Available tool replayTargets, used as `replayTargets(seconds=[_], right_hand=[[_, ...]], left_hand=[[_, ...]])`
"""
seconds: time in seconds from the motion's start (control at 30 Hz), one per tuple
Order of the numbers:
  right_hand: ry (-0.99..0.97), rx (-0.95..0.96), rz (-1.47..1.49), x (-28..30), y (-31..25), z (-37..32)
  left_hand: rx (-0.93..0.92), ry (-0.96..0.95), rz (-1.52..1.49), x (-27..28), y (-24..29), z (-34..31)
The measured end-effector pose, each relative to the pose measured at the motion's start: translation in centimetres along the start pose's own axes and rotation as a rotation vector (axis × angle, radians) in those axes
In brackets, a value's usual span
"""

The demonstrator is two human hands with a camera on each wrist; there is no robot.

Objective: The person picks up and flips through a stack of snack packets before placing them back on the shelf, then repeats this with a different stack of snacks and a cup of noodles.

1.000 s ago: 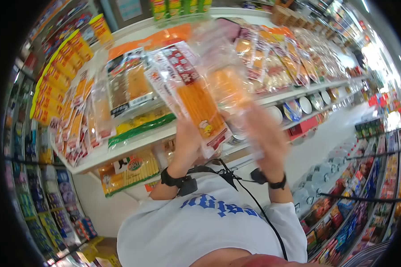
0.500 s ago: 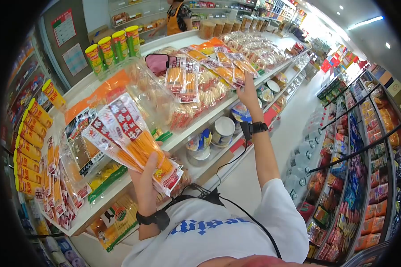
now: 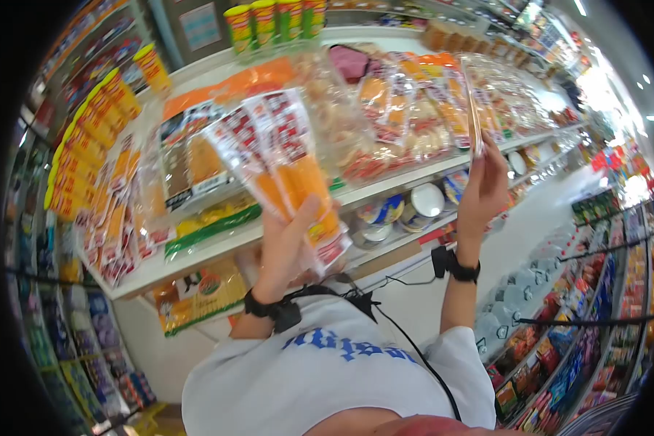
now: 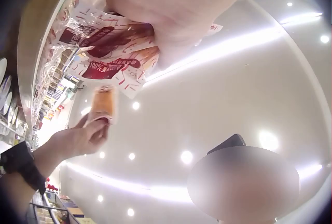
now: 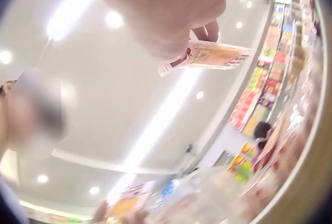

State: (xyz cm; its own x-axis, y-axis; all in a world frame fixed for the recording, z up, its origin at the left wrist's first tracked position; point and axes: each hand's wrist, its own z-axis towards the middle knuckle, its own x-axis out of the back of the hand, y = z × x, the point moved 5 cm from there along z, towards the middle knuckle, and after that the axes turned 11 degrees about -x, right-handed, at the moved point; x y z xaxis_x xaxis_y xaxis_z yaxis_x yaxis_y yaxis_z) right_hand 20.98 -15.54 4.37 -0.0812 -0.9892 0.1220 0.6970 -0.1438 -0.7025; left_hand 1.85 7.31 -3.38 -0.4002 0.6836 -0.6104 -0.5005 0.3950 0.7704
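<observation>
In the head view my left hand (image 3: 287,243) grips several flat packets (image 3: 294,178) of orange sticks with red-and-white tops, fanned out above the shelf edge, thumb across their lower part. My right hand (image 3: 485,190) pinches one packet (image 3: 474,109), held upright and seen edge-on, over the right part of the display. The right wrist view shows that single packet (image 5: 215,56) below the fingers of the hand. More packets of the same kind (image 3: 386,102) lie on the bagged snacks (image 3: 425,156) between the two hands.
Yellow tubs (image 3: 87,152) line the shelf's left end, and green-and-yellow cans (image 3: 265,25) stand at the back. Round containers (image 3: 426,200) sit on the lower shelf. Large bottles (image 3: 512,298) stand on the floor at right beside a rack of snacks (image 3: 559,341).
My right hand has lifted a packet off the display on the right. The left hand still holds its fanned packets, and the head view has turned.
</observation>
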Motion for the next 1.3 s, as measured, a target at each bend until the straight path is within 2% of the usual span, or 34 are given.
replayTargets(seconds=[0.03, 0.07, 0.1, 0.13, 0.17, 0.2, 0.27, 0.33, 0.4, 0.43, 0.53, 0.63, 0.7, 0.73, 0.83, 0.87, 0.97, 1.0, 1.07, 1.13, 1.2, 1.27, 1.3], right_hand=[[-0.105, 0.127, -0.014, -0.8, -2.9, -1.9], [-0.196, 0.160, 0.024, -1.4, -4.2, -4.2], [-0.420, 0.252, 0.187, -2.8, -6.1, -5.8], [-0.651, 0.388, 0.114, -3.8, -7.0, -7.3], [-0.793, 0.435, 0.057, -4.3, -8.1, -8.4], [-0.937, 0.483, -0.005, -5.4, -10.0, -9.3], [-0.968, 0.386, 0.088, -6.3, -9.9, -10.3], [-0.993, 0.336, 0.170, -5.9, -8.5, -9.7], [-0.749, 0.220, 0.098, -4.1, -5.6, -6.2], [-0.553, 0.114, -0.008, -3.3, -3.5, -4.0], [-0.190, -0.088, -0.231, -1.4, 6.8, 2.9], [-0.153, -0.018, -0.603, 0.9, 21.2, 4.8], [-0.277, -0.273, -0.537, 0.9, 22.7, 5.2], [-0.235, -0.175, -0.589, 0.6, 22.2, 5.1], [-0.236, -0.166, -0.698, 0.1, 20.4, 5.0], [-0.175, -0.083, -0.635, 0.0, 19.7, 4.8], [-0.098, -0.124, -0.604, 0.8, 17.2, 4.9], [-0.013, -0.073, -0.525, 0.7, 14.2, 4.6], [0.024, -0.154, -0.318, 0.3, 9.3, 3.4], [0.051, -0.079, -0.076, -0.9, 2.9, 1.1], [-0.114, -0.034, 0.032, -2.0, -1.1, -2.6], [-0.359, 0.240, -0.073, -4.1, -6.7, -6.1], [-0.526, 0.297, -0.043, -5.3, -8.7, -7.3]], left_hand=[[-0.004, -0.009, -0.019, -0.2, -0.3, 0.1], [-0.006, -0.034, -0.043, -0.4, -0.6, 0.3], [-0.022, 0.032, -0.101, 0.2, -1.4, 0.2], [-0.035, 0.093, -0.165, 0.7, -2.4, -0.1], [-0.048, 0.153, -0.235, 1.2, -3.2, -0.5], [-0.008, 0.118, -0.169, 0.4, -2.2, -0.7], [0.037, 0.070, -0.054, -0.6, -0.5, -0.8], [0.079, 0.104, 0.023, -0.9, 0.6, -0.6], [0.029, 0.131, 0.042, 0.3, 0.1, -0.6], [0.006, 0.149, 0.051, 0.7, -0.1, -0.7], [0.012, 0.129, 0.018, 0.3, 0.0, -1.1], [0.024, 0.099, 0.037, -0.4, 0.5, -1.6], [0.010, 0.104, 0.021, -0.8, 1.2, -1.6], [0.011, 0.112, 0.020, -0.8, 1.3, -1.8], [0.049, 0.104, -0.045, 0.7, 0.7, -1.2], [0.049, 0.109, -0.065, 0.9, 0.7, -1.3], [0.018, 0.125, -0.051, 0.5, 1.5, -1.2], [-0.013, 0.136, -0.001, 0.8, 1.3, -1.0], [-0.063, 0.149, 0.062, 1.0, 1.1, -0.6], [-0.067, 0.155, 0.035, 0.6, 0.5, -0.3], [-0.063, 0.108, 0.016, 0.4, -0.3, 0.1], [-0.048, 0.112, 0.006, -0.5, -0.3, -0.2], [-0.039, 0.112, -0.002, -0.9, -0.3, -0.3]])
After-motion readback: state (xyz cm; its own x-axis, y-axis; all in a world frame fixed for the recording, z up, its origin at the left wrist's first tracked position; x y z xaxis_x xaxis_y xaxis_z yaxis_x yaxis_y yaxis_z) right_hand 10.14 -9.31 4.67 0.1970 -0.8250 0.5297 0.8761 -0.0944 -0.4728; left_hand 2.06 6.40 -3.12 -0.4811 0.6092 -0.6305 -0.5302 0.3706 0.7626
